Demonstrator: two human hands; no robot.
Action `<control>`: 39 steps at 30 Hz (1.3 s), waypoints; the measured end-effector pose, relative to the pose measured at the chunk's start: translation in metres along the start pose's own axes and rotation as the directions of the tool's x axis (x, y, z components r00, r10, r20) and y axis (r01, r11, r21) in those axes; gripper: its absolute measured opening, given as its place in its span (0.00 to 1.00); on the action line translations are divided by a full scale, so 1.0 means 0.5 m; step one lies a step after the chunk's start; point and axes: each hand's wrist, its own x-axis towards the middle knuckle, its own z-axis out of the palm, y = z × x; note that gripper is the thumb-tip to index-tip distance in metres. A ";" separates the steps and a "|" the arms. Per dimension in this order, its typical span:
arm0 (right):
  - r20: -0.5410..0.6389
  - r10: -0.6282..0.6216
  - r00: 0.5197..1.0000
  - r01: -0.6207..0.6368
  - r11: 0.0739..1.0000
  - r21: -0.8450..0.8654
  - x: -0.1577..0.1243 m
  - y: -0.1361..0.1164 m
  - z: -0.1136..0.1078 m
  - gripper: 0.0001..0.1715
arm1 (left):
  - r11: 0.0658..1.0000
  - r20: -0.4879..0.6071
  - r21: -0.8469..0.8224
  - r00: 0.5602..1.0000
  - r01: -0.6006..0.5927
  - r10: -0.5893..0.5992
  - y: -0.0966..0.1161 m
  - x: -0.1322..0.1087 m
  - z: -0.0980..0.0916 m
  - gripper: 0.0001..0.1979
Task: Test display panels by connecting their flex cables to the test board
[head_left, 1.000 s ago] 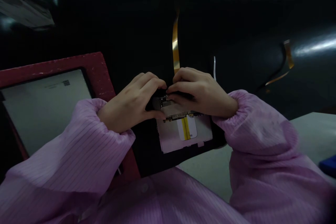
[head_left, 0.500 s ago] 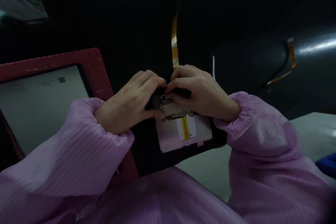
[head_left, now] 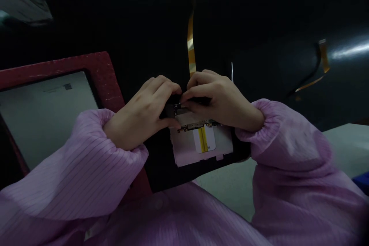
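Both hands meet over a small metal-backed panel (head_left: 187, 148) that lies on a black mat (head_left: 167, 177). The panel carries a circuit strip and a white label with a yellow stripe (head_left: 204, 139). My left hand (head_left: 141, 113) is curled, fingertips and thumb pinching a small dark part at the panel's upper left corner. My right hand (head_left: 219, 98) is also curled, its fingertips pressed on the same spot from the right. What sits between the fingertips is too small and dark to name. Pink striped sleeves cover both arms.
A red-framed tray (head_left: 100, 73) holding a grey screen panel (head_left: 43, 119) lies at the left. An orange flex ribbon (head_left: 190, 46) rises behind the hands; another orange flex ribbon (head_left: 319, 65) curves at the right. A pale tabletop (head_left: 343, 150) and a blue object (head_left: 361, 180) are at the right.
Both hands stay pinched at the panel's top edge, shifting only slightly upward in view. Nothing was let go or picked up.
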 end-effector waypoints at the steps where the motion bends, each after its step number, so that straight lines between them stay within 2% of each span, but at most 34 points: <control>1: 0.007 -0.014 1.000 0.014 1.000 0.020 -0.001 0.004 -0.002 0.10 | 1.000 -0.001 0.002 1.000 0.005 -0.005 0.001 0.000 0.000 0.23; 5: -0.002 -0.026 1.000 0.026 0.998 0.057 -0.003 0.010 -0.006 0.09 | 1.000 0.000 0.007 1.000 0.030 -0.030 0.003 -0.003 0.000 0.22; 9: -0.014 -0.003 1.000 0.004 0.999 0.038 -0.003 0.006 -0.004 0.08 | 0.998 0.050 -0.001 0.997 0.061 -0.061 0.004 -0.006 -0.004 0.24; 19: -0.018 0.046 0.999 -0.046 0.999 0.019 -0.001 -0.001 0.002 0.07 | 0.996 0.016 0.006 0.996 0.086 -0.086 0.011 -0.006 0.003 0.22; 24: 0.007 0.089 0.996 -0.090 0.996 0.009 0.006 -0.011 -0.002 0.08 | 0.996 0.026 0.004 0.996 0.091 -0.091 0.014 -0.004 0.004 0.24; 29: 0.060 0.092 0.994 -0.091 0.996 -0.018 0.012 -0.017 -0.008 0.09 | 0.984 0.063 0.014 0.982 0.179 -0.179 0.022 0.002 -0.002 0.23; 33: 0.068 0.094 0.993 -0.094 0.996 -0.008 0.013 -0.015 -0.008 0.09 | 0.979 0.075 -0.007 0.976 0.206 -0.205 0.024 0.005 -0.004 0.23; 39: 0.074 0.078 0.994 -0.074 0.996 -0.053 0.010 -0.016 -0.007 0.09 | 0.973 0.035 -0.068 0.975 0.220 -0.218 0.025 0.006 -0.004 0.28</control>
